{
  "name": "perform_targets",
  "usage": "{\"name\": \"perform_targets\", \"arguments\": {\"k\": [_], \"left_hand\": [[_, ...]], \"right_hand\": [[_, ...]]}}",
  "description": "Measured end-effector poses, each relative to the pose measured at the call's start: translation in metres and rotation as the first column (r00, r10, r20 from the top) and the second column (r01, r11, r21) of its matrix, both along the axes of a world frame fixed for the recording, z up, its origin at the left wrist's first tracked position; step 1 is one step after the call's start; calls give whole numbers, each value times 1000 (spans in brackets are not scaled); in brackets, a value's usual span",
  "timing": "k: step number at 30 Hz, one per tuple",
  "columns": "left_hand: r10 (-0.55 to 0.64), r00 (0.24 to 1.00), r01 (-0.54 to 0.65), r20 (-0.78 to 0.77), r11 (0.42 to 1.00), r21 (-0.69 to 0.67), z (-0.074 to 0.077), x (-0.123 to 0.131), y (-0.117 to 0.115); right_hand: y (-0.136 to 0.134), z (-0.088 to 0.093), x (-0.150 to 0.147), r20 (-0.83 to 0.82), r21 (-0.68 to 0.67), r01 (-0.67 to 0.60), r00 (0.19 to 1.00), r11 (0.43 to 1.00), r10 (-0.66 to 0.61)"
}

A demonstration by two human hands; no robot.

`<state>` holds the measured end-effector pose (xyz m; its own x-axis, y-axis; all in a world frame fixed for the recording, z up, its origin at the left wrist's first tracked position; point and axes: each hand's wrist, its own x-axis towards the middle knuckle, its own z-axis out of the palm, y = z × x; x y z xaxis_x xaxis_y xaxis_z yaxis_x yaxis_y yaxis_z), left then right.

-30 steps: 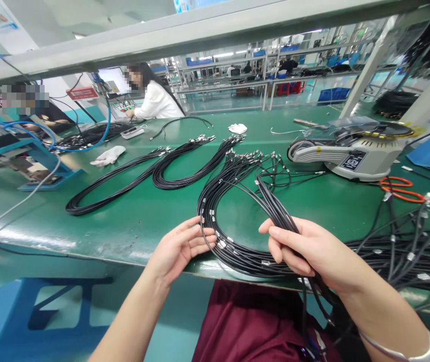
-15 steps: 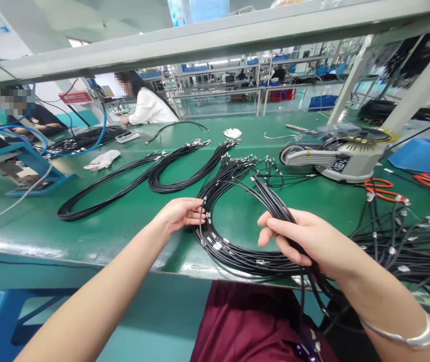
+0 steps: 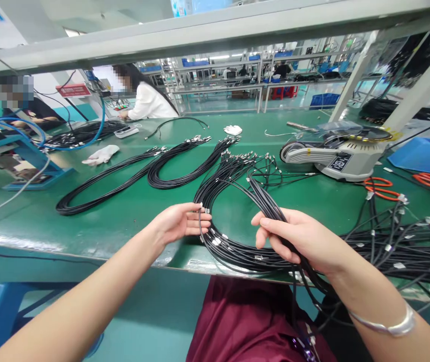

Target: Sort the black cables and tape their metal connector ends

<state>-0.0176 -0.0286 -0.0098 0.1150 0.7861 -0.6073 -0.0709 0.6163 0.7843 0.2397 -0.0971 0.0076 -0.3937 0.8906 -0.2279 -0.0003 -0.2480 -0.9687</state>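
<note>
A large loop of thin black cables (image 3: 222,193) with small metal end fittings lies on the green bench (image 3: 135,211) in front of me. My right hand (image 3: 297,236) is closed round the right side of this bundle, whose strands run on down past the bench edge. My left hand (image 3: 180,221) rests at the loop's left side, fingers together and touching the outer strands near some white-tagged ends; I cannot tell whether it pinches one cable.
Two more looped cable bundles (image 3: 116,183) (image 3: 184,161) lie further left. A tape dispenser (image 3: 335,151), orange scissors (image 3: 382,188) and a tangle of loose cables (image 3: 407,241) are at right. White gloves (image 3: 99,155) lie at back left. A person in white (image 3: 147,98) works beyond.
My left hand went from the bench edge up to the loop's left side, then settled slightly lower. The right hand kept its hold on the bundle and barely moved.
</note>
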Motion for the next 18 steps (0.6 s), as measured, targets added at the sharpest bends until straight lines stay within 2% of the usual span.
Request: {"name": "perform_targets", "arguments": {"k": [1, 4, 6, 9, 13, 15, 18], "left_hand": [[9, 1000, -9, 30, 1000, -4, 0, 0, -16], [78, 965, -82, 251, 997, 4, -10, 11, -69], [48, 936, -53, 350, 999, 4, -21, 28, -102], [129, 897, -140, 423, 990, -5, -37, 67, -134], [170, 863, -206, 475, 978, 23, -46, 107, -144], [137, 877, -196, 460, 977, 83, -45, 111, -141], [91, 894, -158, 438, 980, 120, -41, 102, -134]], "right_hand": [[0, 0, -1, 0, -8, -5, 1000, 1000, 5], [-1, -2, -6, 14, -40, -7, 1000, 999, 7], [-1, -5, -11, 37, -57, 6, 999, 998, -4], [-2, -10, -17, 99, -28, -3, 995, 1000, 5], [-3, -15, -19, 201, 16, -65, 978, 998, 61], [-3, -15, -19, 225, 0, -65, 972, 998, 63], [-3, -16, -19, 244, 1, -93, 966, 996, 90]]}}
